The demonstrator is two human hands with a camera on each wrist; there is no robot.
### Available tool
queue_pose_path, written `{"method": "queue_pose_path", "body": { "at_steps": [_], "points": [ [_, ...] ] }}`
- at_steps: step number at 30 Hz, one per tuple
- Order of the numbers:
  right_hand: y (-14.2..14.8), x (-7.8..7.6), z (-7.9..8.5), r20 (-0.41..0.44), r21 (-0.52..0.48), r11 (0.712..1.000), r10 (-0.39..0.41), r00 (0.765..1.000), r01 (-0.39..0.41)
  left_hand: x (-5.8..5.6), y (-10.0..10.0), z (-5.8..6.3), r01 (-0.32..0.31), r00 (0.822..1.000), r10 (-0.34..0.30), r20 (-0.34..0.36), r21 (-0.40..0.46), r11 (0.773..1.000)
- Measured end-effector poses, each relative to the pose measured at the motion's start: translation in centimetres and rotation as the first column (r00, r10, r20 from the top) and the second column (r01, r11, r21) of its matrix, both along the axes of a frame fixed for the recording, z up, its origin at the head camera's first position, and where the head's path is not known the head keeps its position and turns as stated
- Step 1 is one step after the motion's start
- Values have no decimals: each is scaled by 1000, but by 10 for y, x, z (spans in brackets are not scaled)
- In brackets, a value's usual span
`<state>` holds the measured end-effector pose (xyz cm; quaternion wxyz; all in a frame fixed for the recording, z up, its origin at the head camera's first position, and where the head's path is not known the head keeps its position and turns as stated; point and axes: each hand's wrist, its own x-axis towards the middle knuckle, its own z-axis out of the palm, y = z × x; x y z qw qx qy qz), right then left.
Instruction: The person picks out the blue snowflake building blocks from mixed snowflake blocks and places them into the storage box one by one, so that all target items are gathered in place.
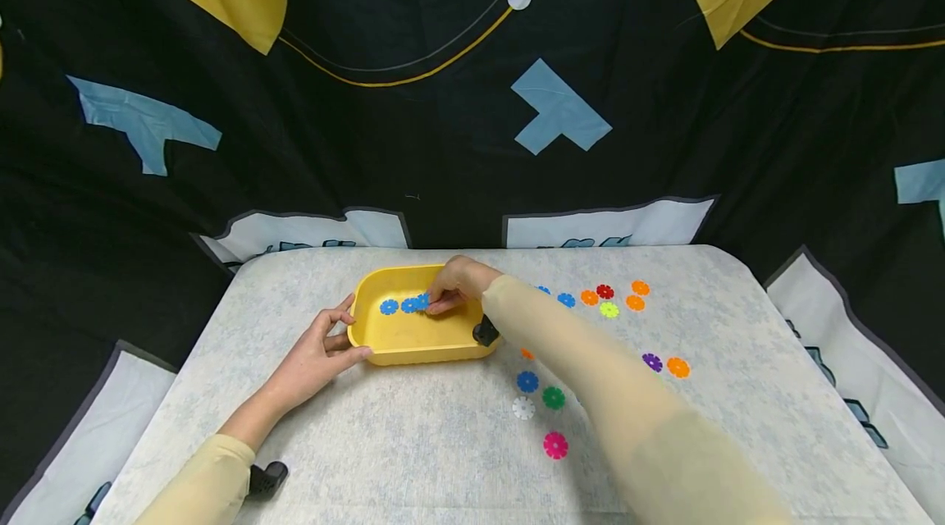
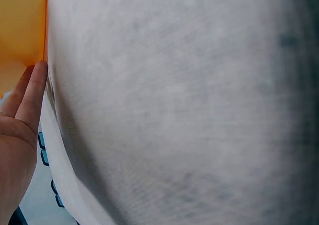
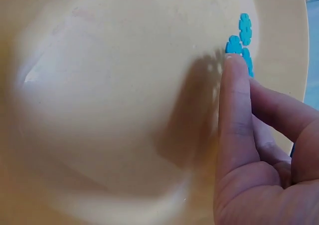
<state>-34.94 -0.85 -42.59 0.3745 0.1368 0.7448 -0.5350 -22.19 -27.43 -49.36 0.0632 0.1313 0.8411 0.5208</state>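
A shallow yellow tray point(image 1: 399, 338) stands on the table. Its left end is held by my left hand point(image 1: 319, 351), with the thumb at the front corner and the fingers along the left rim. Over the inside of the tray, my right hand point(image 1: 459, 282) pinches a blue notched plastic disc point(image 3: 234, 44) between thumb and finger. Two more blue discs lie on the tray floor: one at the left point(image 1: 389, 307), another point(image 1: 409, 306) close beside the held one. In the left wrist view, fingers point(image 2: 33, 95) touch the tray's wall.
Right of the tray, several loose discs lie scattered, including a red disc point(image 1: 605, 292), a purple disc point(image 1: 652, 362) and a pink disc point(image 1: 556, 445). My right forearm crosses above that area. A black curtain point(image 1: 443, 164) hangs behind the pale-covered table point(image 1: 413, 443).
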Motion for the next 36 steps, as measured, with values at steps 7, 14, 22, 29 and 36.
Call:
{"method": "queue_pose_path", "body": {
  "at_steps": [7,14,22,29,36],
  "points": [
    [-3,2,-2,-89,110,993,-23,996,32,0,0,0,0,1000,0,1,7,1000],
    [-12,12,16,-98,287,957,-17,995,45,1,0,0,-7,1000,7,3,6,1000],
    [-22,19,34,8,369,929,-18,1000,14,0,1,0,-6,1000,6,-1,3,1000],
    [-16,8,24,71,286,957,-69,995,45,0,2,0,1,1000,-1,1,6,1000],
    [-5,3,14,51,126,991,-52,997,46,1,2,1,-2,1000,2,2,-6,1000]
  ]
}}
